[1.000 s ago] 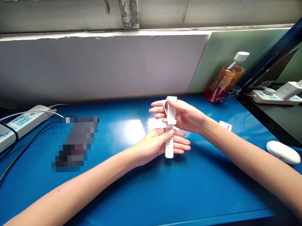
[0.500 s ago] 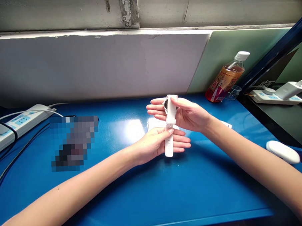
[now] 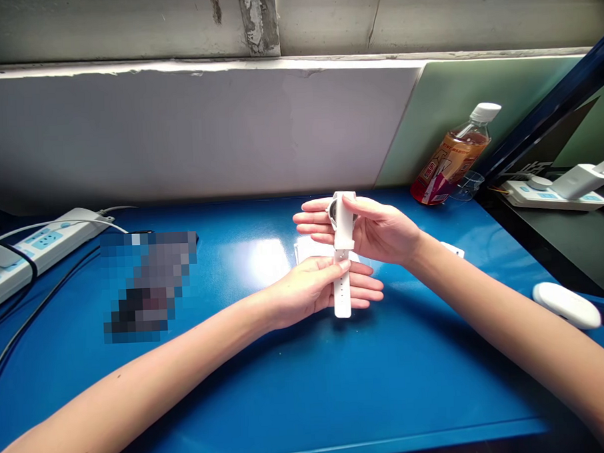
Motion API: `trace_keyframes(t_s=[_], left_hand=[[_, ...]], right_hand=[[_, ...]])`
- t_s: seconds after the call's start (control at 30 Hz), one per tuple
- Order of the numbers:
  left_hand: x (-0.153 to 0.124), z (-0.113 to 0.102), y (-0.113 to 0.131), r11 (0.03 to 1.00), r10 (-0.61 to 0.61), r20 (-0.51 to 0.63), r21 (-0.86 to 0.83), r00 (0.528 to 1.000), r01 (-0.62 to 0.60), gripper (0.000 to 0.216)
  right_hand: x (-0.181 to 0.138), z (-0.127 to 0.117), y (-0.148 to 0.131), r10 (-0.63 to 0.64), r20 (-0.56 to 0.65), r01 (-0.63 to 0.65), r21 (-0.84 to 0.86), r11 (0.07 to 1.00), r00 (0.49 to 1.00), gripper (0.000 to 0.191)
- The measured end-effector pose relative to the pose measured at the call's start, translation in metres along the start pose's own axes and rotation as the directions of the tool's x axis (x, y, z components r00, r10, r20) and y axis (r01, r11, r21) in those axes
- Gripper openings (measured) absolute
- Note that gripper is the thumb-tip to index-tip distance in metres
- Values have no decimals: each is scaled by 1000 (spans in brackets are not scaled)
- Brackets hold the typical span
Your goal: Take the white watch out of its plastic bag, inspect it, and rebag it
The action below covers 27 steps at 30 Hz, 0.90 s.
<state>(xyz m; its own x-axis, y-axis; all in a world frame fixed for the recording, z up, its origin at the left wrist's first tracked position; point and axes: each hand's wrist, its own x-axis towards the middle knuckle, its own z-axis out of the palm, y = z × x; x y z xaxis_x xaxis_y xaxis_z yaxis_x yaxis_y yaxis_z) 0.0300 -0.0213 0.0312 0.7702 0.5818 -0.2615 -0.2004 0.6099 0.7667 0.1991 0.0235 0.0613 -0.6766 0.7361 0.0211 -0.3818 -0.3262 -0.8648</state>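
Note:
A wristwatch with a white strap [image 3: 343,231] is held up above the blue table by both hands. My right hand [image 3: 377,228] grips its upper end, thumb on the strap and fingers stretched out behind it. The round watch case shows only in part behind the strap. Lower down, my left hand [image 3: 312,289] pinches the strap's holed tail between thumb and fingers, the fingers lying flat beneath. The strap passes through its buckle and the tail's tip hangs below my left thumb. Behind the hands lies a white item [image 3: 313,247], mostly hidden.
On the blue table [image 3: 289,400], a blurred-out dark object [image 3: 154,280] lies left, near a power strip [image 3: 47,241] with cables. A drink bottle [image 3: 452,156] stands at the back right. A white rounded case [image 3: 566,305] and another power strip [image 3: 555,192] are at the right.
The strap's tail has shifted very slightly right and down in my left hand. Both hands otherwise keep the same hold.

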Motion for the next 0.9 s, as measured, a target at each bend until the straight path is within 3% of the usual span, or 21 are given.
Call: trace_keyframes(t_s=[0.4,0.57,0.83,0.9], left_hand=[[3,-3,-1,1000,-12,-32,-30,999,11,37],[3,-6,0,995,62,39,-77,997,-59,38],[2,2,-4,993,90,-160,91,983,-77,31],[1,6,-5,985,125,-155,142,980,-103,33]], right_hand=[[5,-6,-1,-32,-172,33,9,999,985,40],[7,-13,-2,-65,-265,76,32,997,962,39],[-6,-5,11,-72,-318,78,5,997,945,37],[-13,1,16,-159,-359,155,-40,987,920,36]])
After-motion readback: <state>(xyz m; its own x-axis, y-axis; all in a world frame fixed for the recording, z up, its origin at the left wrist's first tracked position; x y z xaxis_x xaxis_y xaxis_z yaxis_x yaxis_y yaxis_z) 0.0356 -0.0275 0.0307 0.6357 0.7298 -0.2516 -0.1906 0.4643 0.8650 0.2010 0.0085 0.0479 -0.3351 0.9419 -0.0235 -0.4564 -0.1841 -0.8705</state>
